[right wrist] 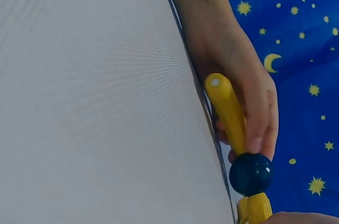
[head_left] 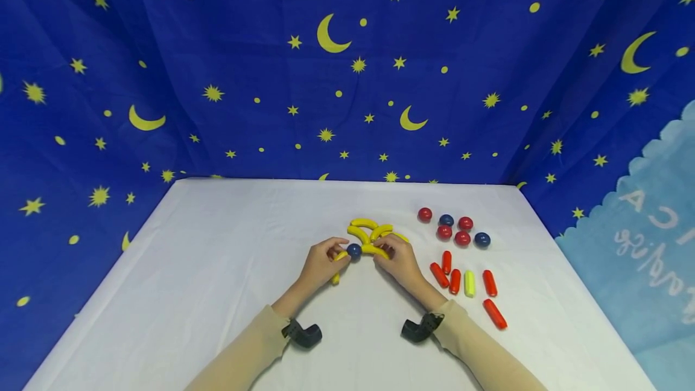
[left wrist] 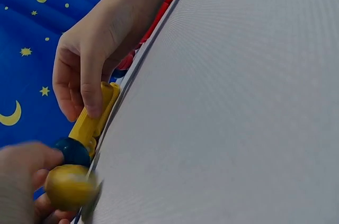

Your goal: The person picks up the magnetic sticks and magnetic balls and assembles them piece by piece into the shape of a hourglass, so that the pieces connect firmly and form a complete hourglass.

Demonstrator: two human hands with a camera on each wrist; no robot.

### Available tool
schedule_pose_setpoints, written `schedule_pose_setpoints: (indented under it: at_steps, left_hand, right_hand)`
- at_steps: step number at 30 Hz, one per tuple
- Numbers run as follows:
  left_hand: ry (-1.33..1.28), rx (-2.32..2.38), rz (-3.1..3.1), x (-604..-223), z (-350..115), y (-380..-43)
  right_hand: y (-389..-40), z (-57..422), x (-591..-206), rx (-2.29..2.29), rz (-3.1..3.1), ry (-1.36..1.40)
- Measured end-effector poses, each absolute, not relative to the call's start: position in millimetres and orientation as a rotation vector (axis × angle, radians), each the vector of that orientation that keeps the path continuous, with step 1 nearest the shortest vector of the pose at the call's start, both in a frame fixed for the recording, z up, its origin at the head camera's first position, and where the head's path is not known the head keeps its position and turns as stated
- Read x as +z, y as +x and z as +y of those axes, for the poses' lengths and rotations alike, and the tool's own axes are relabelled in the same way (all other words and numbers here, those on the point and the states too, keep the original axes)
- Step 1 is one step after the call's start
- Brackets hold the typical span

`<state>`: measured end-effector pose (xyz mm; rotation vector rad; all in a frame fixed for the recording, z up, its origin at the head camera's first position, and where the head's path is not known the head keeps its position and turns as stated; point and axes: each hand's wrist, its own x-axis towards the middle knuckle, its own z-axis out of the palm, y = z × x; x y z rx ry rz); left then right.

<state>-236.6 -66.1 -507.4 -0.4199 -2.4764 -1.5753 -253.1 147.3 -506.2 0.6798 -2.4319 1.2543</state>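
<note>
Between the hands lies a glossy blue ball [head_left: 354, 251], a curved yellow rod [right wrist: 226, 110] meeting it on the left. My left hand [head_left: 320, 264] pinches the ball with thumb and fingertips, its thumb crossing part of that rod. On the ball's right, a second curved yellow rod [head_left: 373, 250] joins it, gripped by my right hand [head_left: 400, 261]. In the left wrist view, the right hand [left wrist: 98, 60] has its thumb and fingers on this rod [left wrist: 85, 126]. More curved yellow rods [head_left: 358, 233] spread out behind, partly hidden by the right fingers.
Several red balls [head_left: 463, 238] and two blue balls [head_left: 482, 239] sit at the back right of the white table [head_left: 190, 270]. Short red rods [head_left: 490, 283] and a light yellow rod [head_left: 469, 284] lie nearer. Star-patterned blue cloth [head_left: 347, 89] stands behind the table.
</note>
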Motion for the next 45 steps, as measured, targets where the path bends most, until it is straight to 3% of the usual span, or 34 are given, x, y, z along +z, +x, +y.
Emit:
schedule_pose_setpoints:
  at_steps: [13,22,35,45]
  left_hand:
    - [-0.480,-1.397,-2.510,-507.6,-66.5,-235.3]
    - [-0.389,-1.606,-2.456,-507.3,-69.1,-239.6]
    - [-0.306,-1.598,-2.538,-503.6,-78.7,-245.1]
    - [-0.274,-1.669,-2.604,-503.9,-84.3,-248.0]
  right_hand:
    - [-252.8,126.2,-502.8,1.292,-2.398,0.830]
    - [-257.6,115.0,-499.6,1.375,-2.425,0.899]
    - [-282.8,177.7,-481.4,1.257,-2.274,0.327]
    - [-280.8,224.0,-480.9,1.151,-2.233,-0.117]
